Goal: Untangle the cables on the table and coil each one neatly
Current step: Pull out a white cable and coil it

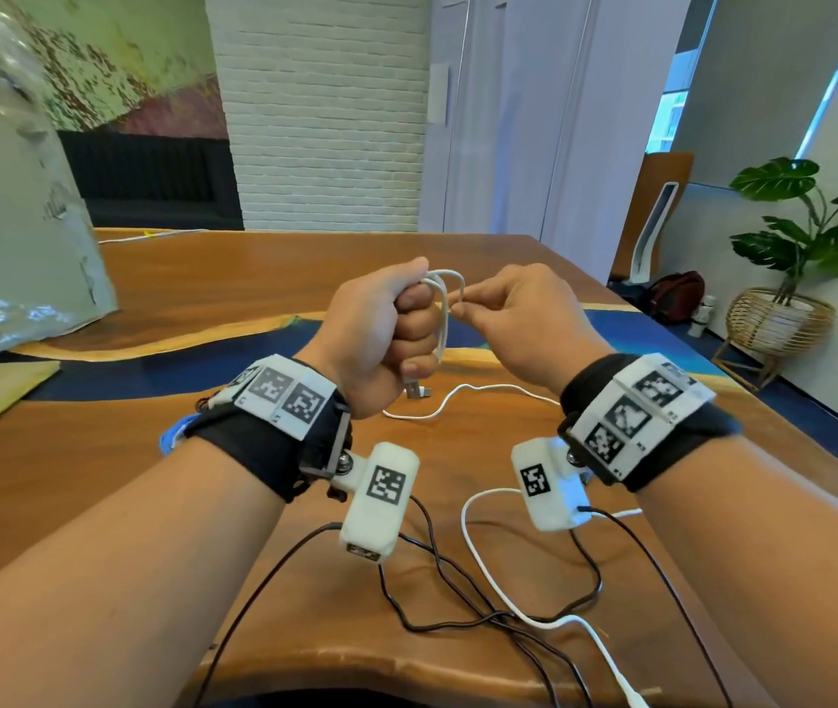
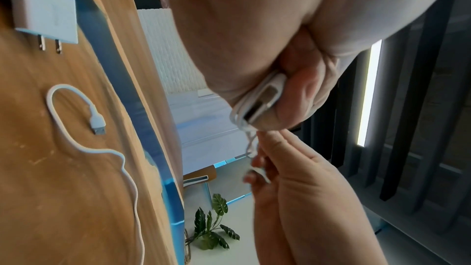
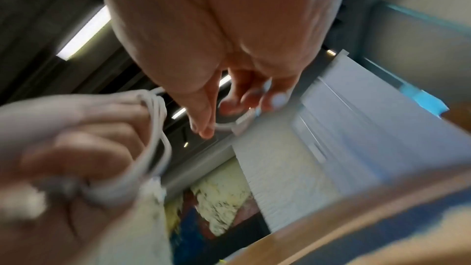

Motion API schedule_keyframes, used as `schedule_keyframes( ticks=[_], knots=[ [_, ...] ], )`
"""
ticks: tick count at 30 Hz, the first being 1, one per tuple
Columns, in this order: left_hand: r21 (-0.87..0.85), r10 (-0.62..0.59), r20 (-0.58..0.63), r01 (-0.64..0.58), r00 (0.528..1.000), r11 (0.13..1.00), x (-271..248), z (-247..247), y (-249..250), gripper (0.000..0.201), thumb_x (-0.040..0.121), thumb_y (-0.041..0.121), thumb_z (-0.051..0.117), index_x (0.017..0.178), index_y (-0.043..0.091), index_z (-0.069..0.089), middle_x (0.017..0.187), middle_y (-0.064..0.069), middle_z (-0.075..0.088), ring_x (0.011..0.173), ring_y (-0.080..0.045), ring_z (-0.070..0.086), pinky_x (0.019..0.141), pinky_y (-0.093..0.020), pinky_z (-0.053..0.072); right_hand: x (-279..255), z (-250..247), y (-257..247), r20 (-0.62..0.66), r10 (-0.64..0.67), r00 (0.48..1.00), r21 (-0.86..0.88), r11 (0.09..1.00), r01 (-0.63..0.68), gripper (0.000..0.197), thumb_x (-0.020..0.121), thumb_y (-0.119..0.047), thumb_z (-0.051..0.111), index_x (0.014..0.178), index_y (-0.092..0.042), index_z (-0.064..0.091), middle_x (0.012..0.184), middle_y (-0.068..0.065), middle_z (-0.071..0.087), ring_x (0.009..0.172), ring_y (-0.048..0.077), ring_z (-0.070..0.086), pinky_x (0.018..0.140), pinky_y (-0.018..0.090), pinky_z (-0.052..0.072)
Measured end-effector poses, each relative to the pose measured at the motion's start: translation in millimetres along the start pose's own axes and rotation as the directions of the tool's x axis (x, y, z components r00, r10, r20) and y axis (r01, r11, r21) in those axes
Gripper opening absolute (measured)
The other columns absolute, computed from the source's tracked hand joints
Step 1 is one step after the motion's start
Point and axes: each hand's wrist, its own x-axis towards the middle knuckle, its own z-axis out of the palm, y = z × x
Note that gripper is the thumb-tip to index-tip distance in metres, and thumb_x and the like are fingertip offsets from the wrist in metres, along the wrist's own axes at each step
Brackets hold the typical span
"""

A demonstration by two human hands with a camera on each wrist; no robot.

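My left hand is a fist above the table, gripping a short white cable wound into a small coil. The coil's USB plug sticks out under the fist in the left wrist view. My right hand is close beside it, thumb and fingers pinching the coil's free end with its small connector. A second white cable lies loose on the wood below my hands, its USB plug showing. Nearer me a third white cable crosses tangled black cables.
The wooden table has a blue resin band across it. A white charger adapter lies on it. A crinkled plastic bag stands at the far left. A potted plant is on the floor to the right.
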Motion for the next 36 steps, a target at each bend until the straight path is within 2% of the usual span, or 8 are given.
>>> schedule_keyframes(
  ticks=[4,8,13,17,23,29,31,36],
  knots=[
    [-0.064,0.000,0.012,0.001,1.000,0.998,2.4,1.6,-4.1,0.046,0.108,0.035,0.033,0.064,0.023,0.027,0.055,0.004,0.010,0.043,-0.014,0.004,0.037,-0.022,0.015,-6.8,10.2,-11.0,0.226,0.109,0.968,0.644,0.728,-0.233,0.018,0.098,-0.003,0.060,0.101,0.000,0.078,0.082,0.008,0.075,0.073,0.019,0.071,0.067,0.032,0.060],
    [-0.052,0.035,-0.040,-0.037,0.999,0.998,6.6,-2.4,-2.8,0.044,0.108,0.034,0.033,0.066,0.023,0.027,0.055,0.003,0.010,0.043,-0.014,0.005,0.037,-0.021,0.016,-13.9,10.5,-16.0,0.385,0.059,0.921,0.775,0.521,-0.357,0.033,0.098,0.002,0.043,0.118,0.013,0.066,0.101,0.027,0.066,0.090,0.041,0.066,0.095,0.049,0.058],
    [0.089,0.109,-0.155,-0.096,0.982,0.991,11.3,0.3,-2.5,0.048,0.109,0.031,0.036,0.063,0.017,0.037,0.048,0.002,0.024,0.038,-0.013,0.019,0.038,-0.023,0.020,-14.4,17.0,-16.0,0.282,0.085,0.956,0.717,0.644,-0.268,0.019,0.099,0.005,0.055,0.108,0.014,0.069,0.097,0.033,0.070,0.086,0.040,0.071,0.082,0.036,0.063],
    [0.259,0.208,-0.236,-0.145,0.949,0.955,14.8,2.7,-1.3,0.044,0.109,0.028,0.039,0.068,0.013,0.044,0.048,0.000,0.036,0.039,-0.016,0.035,0.042,-0.024,0.028,-10.4,22.8,-11.4,0.223,0.172,0.960,0.688,0.670,-0.279,0.017,0.098,-0.002,0.062,0.105,0.009,0.072,0.100,0.032,0.073,0.090,0.040,0.075,0.085,0.042,0.062],
    [0.316,0.262,-0.311,-0.161,0.914,0.935,21.3,-1.0,-3.1,0.037,0.107,0.024,0.039,0.077,0.009,0.054,0.069,-0.015,0.054,0.052,-0.021,0.049,0.047,-0.025,0.041,-6.5,23.8,-8.8,0.200,0.269,0.942,0.753,0.573,-0.323,0.029,0.092,-0.006,0.070,0.120,-0.008,0.064,0.108,0.021,0.075,0.093,0.029,0.072,0.095,0.050,0.052],
    [0.390,0.257,-0.267,-0.140,0.929,0.910,23.4,-3.1,-6.6,0.029,0.105,0.018,0.041,0.078,0.012,0.050,0.074,-0.013,0.045,0.063,-0.027,0.044,0.055,-0.033,0.039,-13.7,14.8,-10.6,0.358,0.084,0.930,0.818,0.452,-0.356,0.033,0.093,-0.006,0.066,0.126,-0.005,0.061,0.081,0.005,0.069,0.076,0.018,0.067,0.081,0.040,0.049],
    [0.367,0.263,-0.267,-0.155,0.927,0.917,23.4,-0.2,-7.3,0.035,0.108,0.020,0.040,0.076,0.014,0.051,0.064,-0.003,0.050,0.054,-0.019,0.047,0.049,-0.028,0.040,-11.7,16.9,-10.6,0.306,0.096,0.947,0.788,0.533,-0.308,0.046,0.085,0.000,0.075,0.128,-0.001,0.059,0.094,0.013,0.072,0.084,0.025,0.069,0.081,0.041,0.052],
    [0.373,0.312,-0.255,-0.204,0.915,0.905,26.4,2.5,-9.5,0.036,0.109,0.021,0.042,0.074,0.016,0.047,0.061,0.002,0.047,0.050,-0.016,0.046,0.049,-0.029,0.041,-10.2,20.6,-10.8,0.183,0.199,0.963,0.694,0.667,-0.270,0.012,0.084,0.007,0.068,0.092,-0.002,0.069,0.083,0.016,0.070,0.081,0.026,0.066,0.078,0.041,0.054]
  ],
)
